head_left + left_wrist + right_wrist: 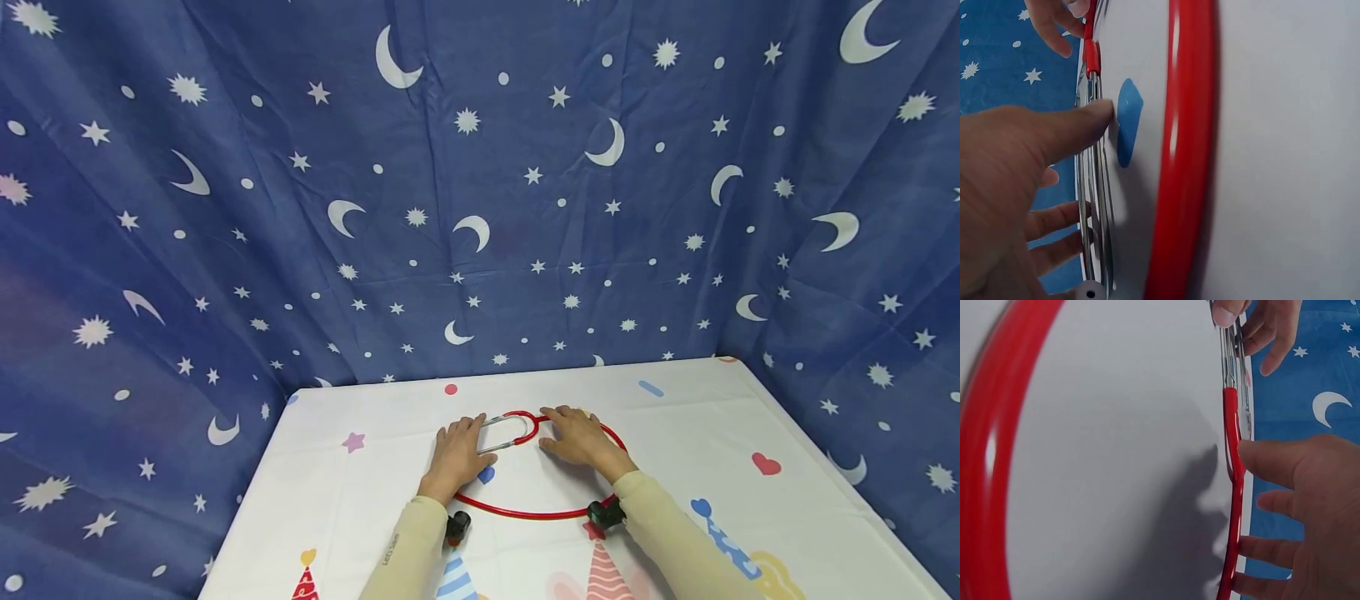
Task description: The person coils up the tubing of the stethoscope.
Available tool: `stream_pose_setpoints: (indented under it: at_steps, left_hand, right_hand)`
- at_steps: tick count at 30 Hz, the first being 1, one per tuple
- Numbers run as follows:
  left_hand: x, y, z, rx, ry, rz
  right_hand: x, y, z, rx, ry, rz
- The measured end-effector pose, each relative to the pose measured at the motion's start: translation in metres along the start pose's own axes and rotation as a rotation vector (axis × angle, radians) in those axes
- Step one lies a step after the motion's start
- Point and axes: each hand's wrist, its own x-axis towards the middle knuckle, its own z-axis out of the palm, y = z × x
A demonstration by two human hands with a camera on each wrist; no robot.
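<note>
A stethoscope with red tubing (525, 515) lies on the table, its tube bent in a wide loop toward the person. My left hand (456, 454) is spread over the metal ear tubes (501, 447), thumb on the near side and fingers on the far side. A pale eartip (1090, 291) shows beneath that hand in the left wrist view. Beside the red Y-shaped fork (1234, 437), my right hand (581, 437) rests with fingers apart, some fingertips at the tubing. Neither hand curls round the stethoscope. The chest piece cannot be seen.
The white tablecloth (360, 492) carries printed hearts, stars and party hats. A blue curtain (525, 208) with moons and stars hangs behind the table and along both sides. Small dark wrist cameras (457, 527) sit under the forearms, close to the red loop.
</note>
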Motion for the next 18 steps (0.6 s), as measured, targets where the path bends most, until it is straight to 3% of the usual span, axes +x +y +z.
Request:
stream_pose_setpoints:
  at_steps: [6, 13, 18]
  left_hand:
    - [-0.001, 0.000, 0.001, 0.020, 0.037, 0.024]
    - [-0.003, 0.001, -0.001, -0.023, 0.024, 0.022]
    - [-0.004, 0.000, 0.000, -0.049, 0.018, 0.025]
  right_hand:
    - [0.000, 0.001, 0.002, -0.028, 0.033, -0.027]
    - [0.002, 0.006, 0.004, -0.046, 0.112, -0.068]
    - [0.004, 0.010, 0.005, 0.033, 0.205, -0.115]
